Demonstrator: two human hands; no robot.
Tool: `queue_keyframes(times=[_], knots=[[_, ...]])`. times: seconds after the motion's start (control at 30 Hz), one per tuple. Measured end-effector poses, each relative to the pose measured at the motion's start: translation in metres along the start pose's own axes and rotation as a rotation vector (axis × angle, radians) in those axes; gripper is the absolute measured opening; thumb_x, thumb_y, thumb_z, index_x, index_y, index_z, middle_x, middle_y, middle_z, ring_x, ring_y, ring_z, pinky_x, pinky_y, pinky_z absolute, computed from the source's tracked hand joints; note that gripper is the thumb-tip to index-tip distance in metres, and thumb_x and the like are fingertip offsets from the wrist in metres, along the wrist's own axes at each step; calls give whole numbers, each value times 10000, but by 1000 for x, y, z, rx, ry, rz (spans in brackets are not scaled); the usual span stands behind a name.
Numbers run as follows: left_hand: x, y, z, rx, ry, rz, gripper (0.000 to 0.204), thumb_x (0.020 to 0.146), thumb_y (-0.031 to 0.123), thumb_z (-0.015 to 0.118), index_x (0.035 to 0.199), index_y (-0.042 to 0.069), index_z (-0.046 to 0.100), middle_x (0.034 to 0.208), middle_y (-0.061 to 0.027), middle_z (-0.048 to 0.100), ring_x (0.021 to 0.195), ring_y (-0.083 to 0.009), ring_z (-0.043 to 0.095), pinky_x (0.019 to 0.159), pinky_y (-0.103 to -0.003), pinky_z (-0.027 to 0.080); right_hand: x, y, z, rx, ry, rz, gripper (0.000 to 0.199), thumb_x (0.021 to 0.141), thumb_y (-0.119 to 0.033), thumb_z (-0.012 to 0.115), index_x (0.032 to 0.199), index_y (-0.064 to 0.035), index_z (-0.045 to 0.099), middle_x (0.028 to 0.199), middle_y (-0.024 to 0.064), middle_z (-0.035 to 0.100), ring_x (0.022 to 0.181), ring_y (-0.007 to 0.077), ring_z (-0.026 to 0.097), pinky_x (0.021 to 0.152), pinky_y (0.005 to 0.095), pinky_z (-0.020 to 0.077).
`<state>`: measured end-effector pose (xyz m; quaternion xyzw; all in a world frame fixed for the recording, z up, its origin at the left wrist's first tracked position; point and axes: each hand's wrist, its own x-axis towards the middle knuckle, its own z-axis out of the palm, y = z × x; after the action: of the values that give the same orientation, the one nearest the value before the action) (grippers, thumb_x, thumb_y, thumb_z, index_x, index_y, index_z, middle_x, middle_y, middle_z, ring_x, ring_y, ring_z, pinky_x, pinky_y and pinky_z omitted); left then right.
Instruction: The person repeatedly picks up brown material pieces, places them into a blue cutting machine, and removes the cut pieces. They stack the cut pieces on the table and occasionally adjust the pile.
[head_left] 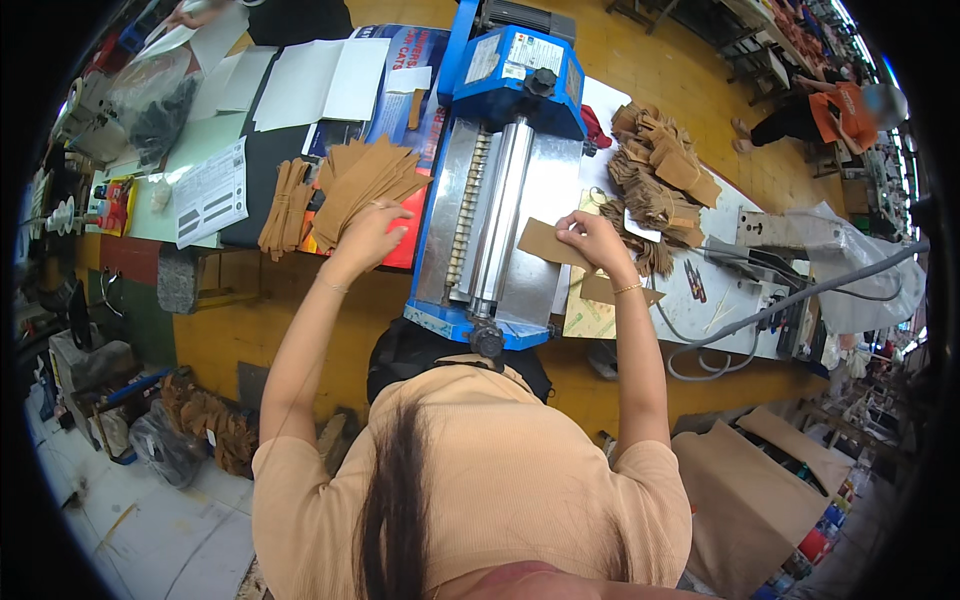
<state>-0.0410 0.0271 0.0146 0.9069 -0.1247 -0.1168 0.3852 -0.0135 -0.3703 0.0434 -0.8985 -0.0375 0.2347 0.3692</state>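
A blue machine (pixel 510 60) with shiny metal rollers (pixel 500 210) stands in front of me on the workbench. My right hand (pixel 597 243) holds a flat brown cardboard piece (pixel 545 242) at the right side of the rollers. My left hand (pixel 370 235) rests with its fingers on a fanned stack of brown cardboard pieces (pixel 365 178) left of the machine. A bundle of narrow brown strips (pixel 285 205) lies further left.
Heaps of brown cut pieces (pixel 660 170) lie right of the machine. White sheets (pixel 320 80) and a printed paper (pixel 212 195) cover the bench's left part. A grey hose (pixel 800 295) runs along the right. Another person (pixel 820 110) crouches far right. Large cardboard sheets (pixel 745 500) lie on the floor.
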Motion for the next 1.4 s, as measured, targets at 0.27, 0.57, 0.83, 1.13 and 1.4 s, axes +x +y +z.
queue_keyframes(times=[0.27,0.57,0.83,1.13,1.4], knots=[[35,27,54,-445,-59,-233,290,898,222,611,1076,-3,650,957,-69,654,863,-163,593,797,-301,475,30,-28,21,-13,-44,-120,190,804,-213,703,893,-45,698,688,85,648,633,182,602,634,315,489],[51,37,53,-774,-201,-604,505,939,511,523,1062,37,644,903,-18,637,751,-86,543,646,-225,407,13,-27,12,-27,-81,-1,311,744,-250,785,960,-50,685,695,69,634,634,168,601,612,311,483],[58,33,48,-698,-257,-618,471,888,454,636,1012,0,657,862,-42,656,781,-93,568,663,-229,423,-24,26,-8,157,-4,122,213,773,-126,754,943,-36,662,644,22,629,549,77,568,493,240,444],[45,20,17,-806,-97,-558,237,853,259,715,914,35,668,808,-17,636,728,-96,586,622,-251,459,-68,130,20,-501,371,208,105,775,-133,664,870,-98,690,905,94,686,832,272,653,698,418,507],[22,4,-25,-819,56,-574,140,859,154,713,865,43,629,775,-32,651,604,-86,597,494,-214,497,-97,169,57,-713,524,117,343,752,-141,686,1093,-136,645,1038,26,643,1061,226,570,896,427,400]])
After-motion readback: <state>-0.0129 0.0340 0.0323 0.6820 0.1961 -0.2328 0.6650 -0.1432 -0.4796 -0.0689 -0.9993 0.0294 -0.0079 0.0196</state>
